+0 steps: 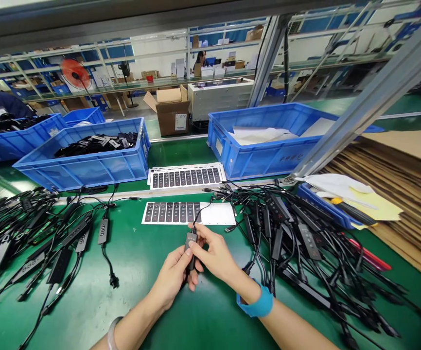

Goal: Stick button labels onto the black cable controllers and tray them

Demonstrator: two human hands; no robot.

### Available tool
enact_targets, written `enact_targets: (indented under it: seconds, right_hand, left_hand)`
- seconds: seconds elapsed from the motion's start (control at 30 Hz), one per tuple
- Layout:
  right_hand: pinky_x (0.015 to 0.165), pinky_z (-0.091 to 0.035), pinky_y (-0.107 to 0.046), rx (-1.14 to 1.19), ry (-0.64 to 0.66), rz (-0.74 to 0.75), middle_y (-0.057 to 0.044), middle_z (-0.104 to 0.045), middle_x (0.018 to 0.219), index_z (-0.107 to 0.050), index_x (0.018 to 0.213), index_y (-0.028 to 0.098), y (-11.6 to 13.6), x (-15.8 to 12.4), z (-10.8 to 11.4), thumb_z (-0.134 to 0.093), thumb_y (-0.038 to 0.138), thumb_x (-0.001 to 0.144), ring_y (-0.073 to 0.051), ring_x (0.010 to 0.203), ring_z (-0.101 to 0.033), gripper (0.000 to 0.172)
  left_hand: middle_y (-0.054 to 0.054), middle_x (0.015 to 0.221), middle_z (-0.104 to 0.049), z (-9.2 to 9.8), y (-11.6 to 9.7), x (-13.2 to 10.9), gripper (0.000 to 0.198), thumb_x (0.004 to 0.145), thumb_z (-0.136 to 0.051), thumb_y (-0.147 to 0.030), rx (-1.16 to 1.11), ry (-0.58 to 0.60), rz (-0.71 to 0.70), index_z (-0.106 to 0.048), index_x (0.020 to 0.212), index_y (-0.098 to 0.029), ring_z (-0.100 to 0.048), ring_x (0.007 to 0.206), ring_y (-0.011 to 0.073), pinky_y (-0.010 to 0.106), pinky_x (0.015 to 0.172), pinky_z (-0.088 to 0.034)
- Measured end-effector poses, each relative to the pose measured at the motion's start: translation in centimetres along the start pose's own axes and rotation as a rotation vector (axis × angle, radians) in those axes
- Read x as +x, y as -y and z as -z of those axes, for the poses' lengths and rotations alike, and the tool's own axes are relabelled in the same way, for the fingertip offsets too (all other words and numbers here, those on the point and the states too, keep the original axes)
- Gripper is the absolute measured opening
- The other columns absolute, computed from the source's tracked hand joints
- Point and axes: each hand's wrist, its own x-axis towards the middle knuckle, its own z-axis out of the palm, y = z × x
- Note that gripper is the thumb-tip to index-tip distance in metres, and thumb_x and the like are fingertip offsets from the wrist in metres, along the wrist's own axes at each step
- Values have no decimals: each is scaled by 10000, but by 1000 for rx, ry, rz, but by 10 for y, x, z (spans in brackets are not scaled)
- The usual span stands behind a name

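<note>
Both my hands meet over the green table near its middle, holding one small black inline controller (190, 241) with a thin cable running up from it. My left hand (173, 276) wraps round its lower part from the left. My right hand (214, 255), with a blue wristband, pinches its upper part with thumb and fingers. Just beyond lies a white sticker sheet (188, 213) with dark labels on its left part and a bare right part. A second sticker sheet (186, 176), full of labels, lies further back.
A tangled pile of black cabled controllers (298, 238) fills the right; more controllers (31, 238) spread out on the left. Blue crates (86, 167) (269, 155) stand behind. Cardboard sheets (407, 194) lie at far right. A slanted metal post (371, 97) rises right. A person sits far back.
</note>
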Motion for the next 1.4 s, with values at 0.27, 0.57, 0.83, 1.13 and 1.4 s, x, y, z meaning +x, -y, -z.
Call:
enact_targets:
  seconds: [0.27,0.57,0.83,1.13,1.4]
  right_hand:
    - [650,-507,-290,-36,-17,19,-26,-681,791,-591,1241,182,6,3,6,-477,285,894,-185,706,-628,380]
    - [843,-467,-496,-943,-518,-30,-260,-624,1137,-589,1221,93,26,35,128,-481,196,881,-380,1049,-590,371]
    - [695,-462,-304,-803,-134,162,-51,-599,743,-615,684,206,10,82,37,-597,56,786,-214,729,-614,182]
    - [655,-488,-327,-477,-171,259,-48,-613,778,-552,759,216,1,74,54,-490,311,896,-214,718,-603,178]
    - [534,-473,-269,94,-318,132,-3,-589,736,-535,848,215,0,26,57,-596,495,868,-143,558,-580,287]
  left_hand:
    - [83,867,-704,3,-3,2,459,752,-736,-499,240,93,-89,-624,1010,-136,-673,661,161,257,610,-547]
    - [152,1473,-463,66,-24,24,565,848,-655,-348,1474,-236,-532,-502,1377,-220,-374,1383,356,558,1115,-331]
    - [193,1413,-510,63,-14,25,518,875,-623,-357,1730,-317,-553,-531,1363,-209,-457,1312,381,551,1053,-407]
    - [126,1336,-578,56,-29,23,497,800,-718,-359,1642,-383,-449,-595,1272,-266,-522,1234,325,453,1027,-434]
    - [294,1004,-585,128,-79,-10,364,792,-528,-129,1316,-1059,-211,-570,1120,22,-551,1058,492,640,829,-423]
